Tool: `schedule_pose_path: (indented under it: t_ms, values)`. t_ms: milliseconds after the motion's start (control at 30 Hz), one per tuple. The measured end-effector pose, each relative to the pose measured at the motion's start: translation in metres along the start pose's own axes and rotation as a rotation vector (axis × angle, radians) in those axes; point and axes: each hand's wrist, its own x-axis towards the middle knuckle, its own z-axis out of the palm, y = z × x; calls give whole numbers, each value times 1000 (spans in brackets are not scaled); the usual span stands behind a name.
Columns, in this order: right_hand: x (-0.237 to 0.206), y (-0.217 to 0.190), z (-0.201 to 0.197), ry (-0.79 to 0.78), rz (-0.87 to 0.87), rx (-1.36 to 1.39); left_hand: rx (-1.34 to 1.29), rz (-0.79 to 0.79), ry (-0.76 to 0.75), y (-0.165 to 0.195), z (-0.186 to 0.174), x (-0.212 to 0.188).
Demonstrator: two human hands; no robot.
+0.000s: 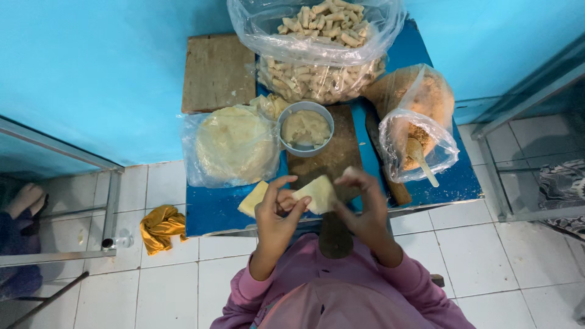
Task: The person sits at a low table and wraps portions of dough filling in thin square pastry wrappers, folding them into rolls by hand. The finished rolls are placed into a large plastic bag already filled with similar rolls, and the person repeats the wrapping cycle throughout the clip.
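Wrapper [318, 194]: pale folded sheet, pinched between both my hands above the near edge of the blue table [207, 213].
Left hand [277, 210]: fingers grasping the wrapper's left end.
Right hand [365, 201]: fingertips gripping its right side.
Board [332, 155]: dark wood, straight beyond my hands; grey bowl [306, 128] of paste sits on its far end.
Left edge: bagged stack of round sheets [234, 146]; one loose wrapper piece [253, 199] near the front.
Right edge: plastic bag of crumbly filling [417, 122], spoon [420, 159] poking out.
Far edge: big bag of finished rolls [317, 42].
Floor: yellow cloth [159, 226] on the tiles.
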Motion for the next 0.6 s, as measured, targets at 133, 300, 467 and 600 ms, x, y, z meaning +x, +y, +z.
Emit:
schedule_pose_path:
  t_ms: [133, 300, 467, 600]
  values:
    - [-10, -6, 14, -72, -51, 12, -64, -2, -31, 3, 8, -4]
    - [-10, -1, 16, -18, 37, 190, -76, 54, -102, 9, 9, -6]
    - [-12, 0, 14, 9, 94, 214, -40, 96, -59, 6, 17, -5]
    - [-14, 3, 14, 6, 107, 223, 9, 67, -33, -1, 19, -8]
